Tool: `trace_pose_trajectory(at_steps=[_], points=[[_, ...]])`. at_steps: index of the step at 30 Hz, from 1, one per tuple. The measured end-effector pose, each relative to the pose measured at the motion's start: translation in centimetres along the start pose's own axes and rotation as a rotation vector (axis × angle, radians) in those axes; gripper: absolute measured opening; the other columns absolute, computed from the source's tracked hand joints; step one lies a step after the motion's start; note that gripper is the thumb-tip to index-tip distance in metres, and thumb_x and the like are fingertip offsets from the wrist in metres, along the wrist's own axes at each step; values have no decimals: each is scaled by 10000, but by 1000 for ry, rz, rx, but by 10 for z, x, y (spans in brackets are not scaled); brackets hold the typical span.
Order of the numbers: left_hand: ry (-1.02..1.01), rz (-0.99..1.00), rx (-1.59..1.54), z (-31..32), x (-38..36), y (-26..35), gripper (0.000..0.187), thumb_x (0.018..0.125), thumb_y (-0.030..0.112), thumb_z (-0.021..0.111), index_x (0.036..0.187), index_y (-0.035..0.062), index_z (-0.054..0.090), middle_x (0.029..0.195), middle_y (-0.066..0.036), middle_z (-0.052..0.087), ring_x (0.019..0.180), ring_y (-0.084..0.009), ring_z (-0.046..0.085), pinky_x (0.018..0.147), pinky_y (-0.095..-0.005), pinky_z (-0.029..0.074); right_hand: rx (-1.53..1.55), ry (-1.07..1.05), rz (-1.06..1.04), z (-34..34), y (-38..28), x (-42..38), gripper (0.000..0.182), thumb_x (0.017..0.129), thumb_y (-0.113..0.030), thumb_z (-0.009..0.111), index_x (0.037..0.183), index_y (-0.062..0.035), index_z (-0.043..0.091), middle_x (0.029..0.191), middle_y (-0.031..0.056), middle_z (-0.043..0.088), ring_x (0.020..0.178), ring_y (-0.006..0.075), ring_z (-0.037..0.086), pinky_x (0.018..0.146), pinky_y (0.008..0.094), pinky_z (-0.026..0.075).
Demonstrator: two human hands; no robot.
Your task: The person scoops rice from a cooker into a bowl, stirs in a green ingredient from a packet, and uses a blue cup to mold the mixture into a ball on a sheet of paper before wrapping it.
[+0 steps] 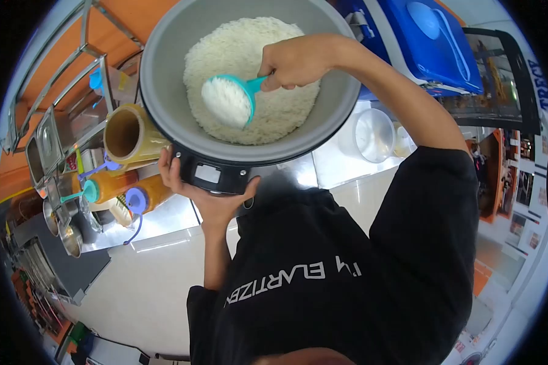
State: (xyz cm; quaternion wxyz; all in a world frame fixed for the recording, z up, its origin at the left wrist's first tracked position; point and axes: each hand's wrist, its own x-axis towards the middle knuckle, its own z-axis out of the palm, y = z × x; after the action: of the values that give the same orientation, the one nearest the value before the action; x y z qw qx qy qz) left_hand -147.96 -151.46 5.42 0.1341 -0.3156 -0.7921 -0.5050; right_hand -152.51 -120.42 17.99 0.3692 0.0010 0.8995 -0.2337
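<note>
A large grey rice cooker pot [158, 67] holds a broad bed of white rice [286, 115]. My right hand [301, 61] reaches over it, fingers wrapped around the handle of a teal scoop [249, 91]. White rice fills the scoop's bowl, which hangs above the bed toward the left side. At the pot's near side, my left hand [207, 198] grips the black front part [225, 173] of the cooker, thumb on one side and fingers on the other.
Left of the cooker stand a yellowish open container [125, 134] and sauce bottles [149, 196] with purple and teal caps. A metal rack [82, 48] rises behind them. To the right are a blue box [435, 48] with a blue ladle [447, 36] and a clear container [374, 135].
</note>
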Motion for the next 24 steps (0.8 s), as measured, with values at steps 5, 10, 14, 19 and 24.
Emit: trace_pose_trajectory(at_steps=[5,10,14,19,24], points=[[-3,-34,13,1,-2,2,1400,516,486,1031,1579,156,183,1609,-190,232,1544,-429,194,1254,-624,222,168,193,58,10,23,-48,379,1023,-295,616,797,5,668,616,-2,519,521,121,461,517,318,380],[9,-80,-15,3,-8,0,1374,532,479,1022,1578,146,195,1599,-200,233,1545,-427,184,1260,-614,198,297,370,56,34,32,-114,384,1060,-292,594,816,-3,660,624,-20,486,525,81,431,510,288,356],[66,1,-18,9,-9,-8,1321,571,542,991,1567,140,221,1602,-218,222,1553,-431,163,1252,-622,196,567,526,20,56,39,-171,272,1038,-244,611,971,6,695,647,-18,512,543,72,438,518,270,357],[39,-71,28,5,-10,1,1300,577,510,989,1572,151,233,1629,-229,180,1570,-426,141,1267,-602,156,952,646,168,119,64,-245,258,997,-168,622,1140,32,702,671,-13,524,553,78,449,517,248,346],[44,-80,30,10,-12,3,1278,586,504,982,1575,141,259,1640,-220,188,1566,-424,171,1261,-600,182,1229,854,423,217,111,-279,332,970,-129,613,1238,51,688,702,-7,516,586,60,452,519,229,348]])
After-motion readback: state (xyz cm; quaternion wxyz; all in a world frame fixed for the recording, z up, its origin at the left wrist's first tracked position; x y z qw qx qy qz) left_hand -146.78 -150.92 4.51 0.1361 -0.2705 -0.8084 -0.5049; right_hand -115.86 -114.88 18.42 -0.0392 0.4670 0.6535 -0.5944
